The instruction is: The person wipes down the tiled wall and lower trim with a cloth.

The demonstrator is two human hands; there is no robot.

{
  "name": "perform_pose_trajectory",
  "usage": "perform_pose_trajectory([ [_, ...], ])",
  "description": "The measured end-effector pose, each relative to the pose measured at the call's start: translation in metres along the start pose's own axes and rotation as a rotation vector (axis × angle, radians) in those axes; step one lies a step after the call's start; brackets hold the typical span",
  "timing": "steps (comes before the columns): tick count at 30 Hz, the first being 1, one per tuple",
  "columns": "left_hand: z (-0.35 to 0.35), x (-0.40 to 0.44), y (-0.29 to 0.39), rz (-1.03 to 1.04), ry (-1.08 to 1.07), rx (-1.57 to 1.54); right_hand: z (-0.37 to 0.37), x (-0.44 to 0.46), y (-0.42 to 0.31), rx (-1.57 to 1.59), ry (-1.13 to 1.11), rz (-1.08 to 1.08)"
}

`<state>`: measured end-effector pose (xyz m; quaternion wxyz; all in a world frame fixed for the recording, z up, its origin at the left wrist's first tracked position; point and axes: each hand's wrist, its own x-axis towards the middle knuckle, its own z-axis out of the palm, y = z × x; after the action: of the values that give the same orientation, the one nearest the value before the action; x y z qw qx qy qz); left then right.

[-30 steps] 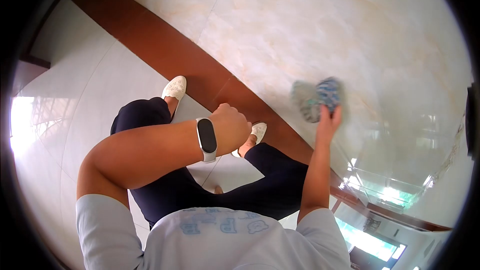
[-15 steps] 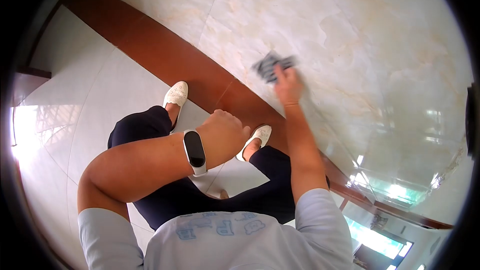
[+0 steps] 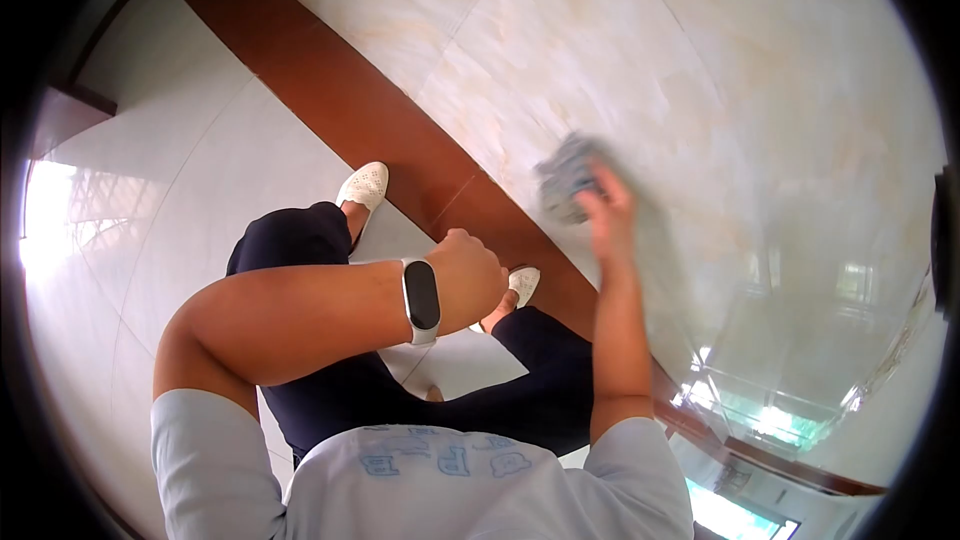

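My right hand [image 3: 612, 215] grips a crumpled grey cloth [image 3: 570, 180] and holds it against a glossy cream marbled tile surface [image 3: 720, 120]. Motion smears the cloth and the fingertips a little. Bent across in front of my knees, my left hand [image 3: 468, 278] is curled into a loose fist, its back towards me. Nothing shows in it, though the inside of the fist is hidden. A white band with a dark watch face [image 3: 421, 295] sits on the left wrist.
A reddish-brown strip [image 3: 330, 80] runs diagonally along the tiled surface, close to my white shoes [image 3: 366, 184]. Pale floor tiles [image 3: 180, 140] lie on the left. At the left edge juts a brown-edged ledge [image 3: 85, 110]. Bright reflections shine at lower right.
My right hand has moved the cloth down and to the right across the tile, and the cloth looks more bunched. My left fist has shifted slightly right. The view has tilted a little.
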<state>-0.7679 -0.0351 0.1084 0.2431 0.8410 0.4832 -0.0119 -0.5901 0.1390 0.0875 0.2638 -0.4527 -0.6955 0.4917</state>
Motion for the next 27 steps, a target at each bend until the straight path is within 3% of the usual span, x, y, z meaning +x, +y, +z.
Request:
perform_pose_trajectory([
  [3, -0.006, -0.002, 0.000, 0.008, -0.028, -0.036, -0.015, 0.022, -0.096, 0.272, 0.249, -0.382],
  [4, -0.008, -0.003, -0.001, 0.016, -0.033, -0.039, -0.017, 0.032, -0.120, 0.196, 0.351, -0.561],
  [7, -0.014, -0.005, -0.004, 0.031, -0.049, -0.041, 0.006, 0.053, -0.178, -0.438, 0.640, -1.052],
  [9, -0.015, -0.005, -0.005, 0.014, -0.053, -0.045, 0.020, 0.085, -0.180, -0.848, 0.691, -1.298],
  [11, -0.013, -0.004, -0.004, -0.004, -0.046, -0.031, 0.034, 0.130, -0.149, -1.009, 0.638, -1.372],
  [14, -0.013, -0.003, -0.006, -0.016, -0.075, -0.024, 0.071, 0.150, -0.051, -1.086, 0.307, -1.370],
  [15, -0.013, -0.003, -0.005, -0.021, -0.086, -0.028, 0.083, 0.147, -0.008, -1.101, 0.109, -1.232],
  [16, -0.012, -0.003, -0.004, -0.033, -0.068, -0.024, 0.090, 0.141, 0.039, -1.159, -0.089, -1.033],
  [19, -0.006, -0.007, -0.004, -0.062, 0.008, 0.007, 0.080, 0.088, 0.155, -1.222, -0.848, -0.085],
  [20, -0.004, -0.010, -0.003, -0.061, 0.046, 0.018, 0.078, 0.070, 0.175, -1.175, -0.999, 0.021],
  [22, -0.003, -0.012, -0.003, -0.040, 0.058, 0.050, 0.078, 0.032, 0.134, -0.991, -0.976, 0.215],
  [25, -0.015, -0.018, -0.005, 0.001, 0.003, 0.041, 0.051, 0.027, 0.133, -0.559, -0.727, -0.146],
  [27, -0.008, -0.015, -0.004, -0.010, 0.032, -0.008, 0.047, 0.027, 0.051, -0.422, -0.473, -0.108],
])
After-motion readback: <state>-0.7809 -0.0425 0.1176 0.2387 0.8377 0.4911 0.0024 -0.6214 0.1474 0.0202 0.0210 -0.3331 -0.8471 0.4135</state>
